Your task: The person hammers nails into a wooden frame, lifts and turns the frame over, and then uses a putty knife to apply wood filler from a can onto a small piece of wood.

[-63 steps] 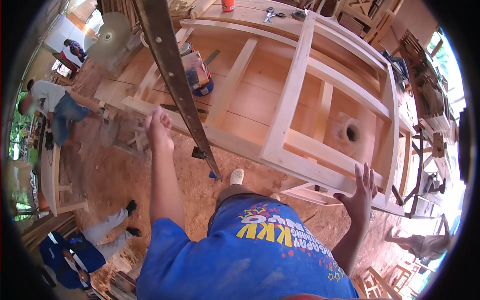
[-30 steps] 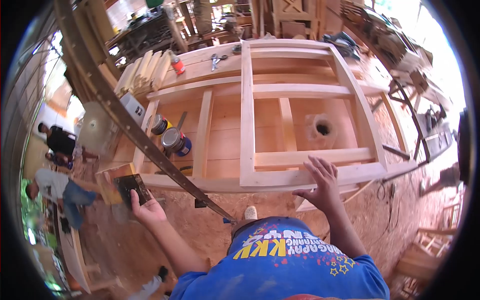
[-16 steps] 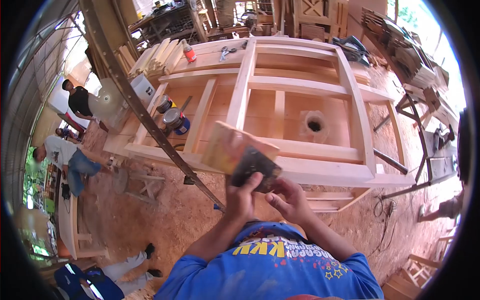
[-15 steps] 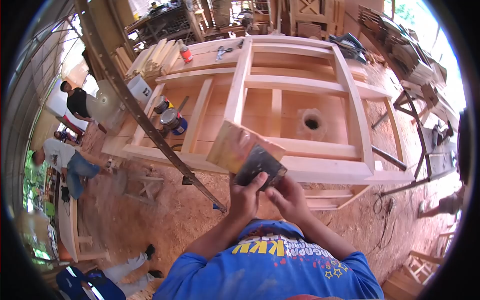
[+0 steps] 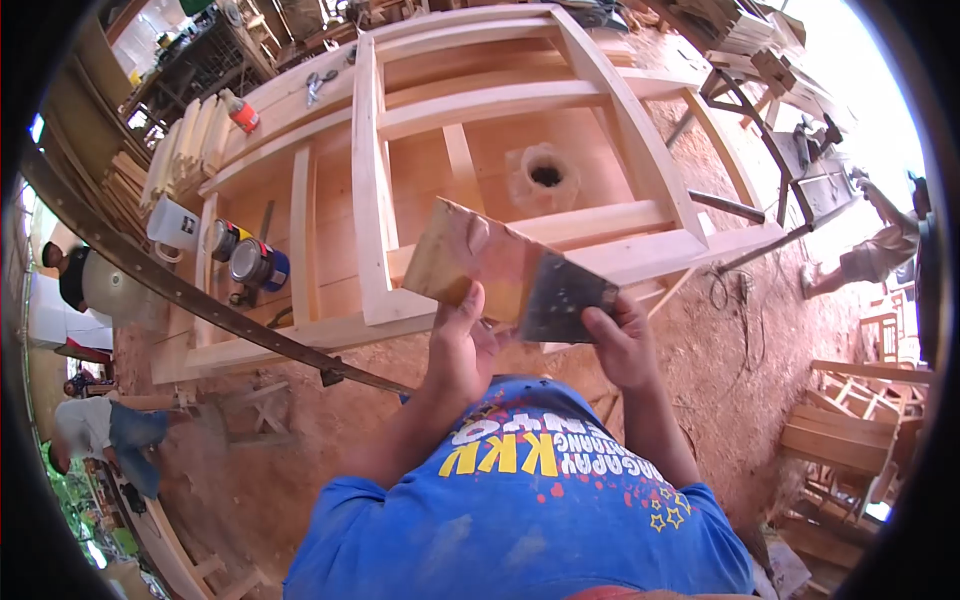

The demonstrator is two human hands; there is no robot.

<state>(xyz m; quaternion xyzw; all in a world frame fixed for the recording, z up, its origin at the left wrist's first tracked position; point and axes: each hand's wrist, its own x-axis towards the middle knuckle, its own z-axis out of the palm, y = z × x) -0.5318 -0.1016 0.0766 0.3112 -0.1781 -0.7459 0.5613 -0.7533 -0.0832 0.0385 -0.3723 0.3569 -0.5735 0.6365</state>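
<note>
Wood block (image 5: 462, 252), between left hand (image 5: 462, 348), right hand (image 5: 617, 345)

The sandpaper sheet (image 5: 500, 268) is a rectangular piece with two faces showing. Its larger left part is the tan, light-brown paper backing, and its right end is dark grey abrasive grit, turned over along a straight crease. It is held up in the air, stretched nearly flat and tilted so the left end sits higher than the right. The left hand (image 5: 462, 345) pinches the lower edge of the tan part, and the right hand (image 5: 620, 348) grips the dark end.
</note>
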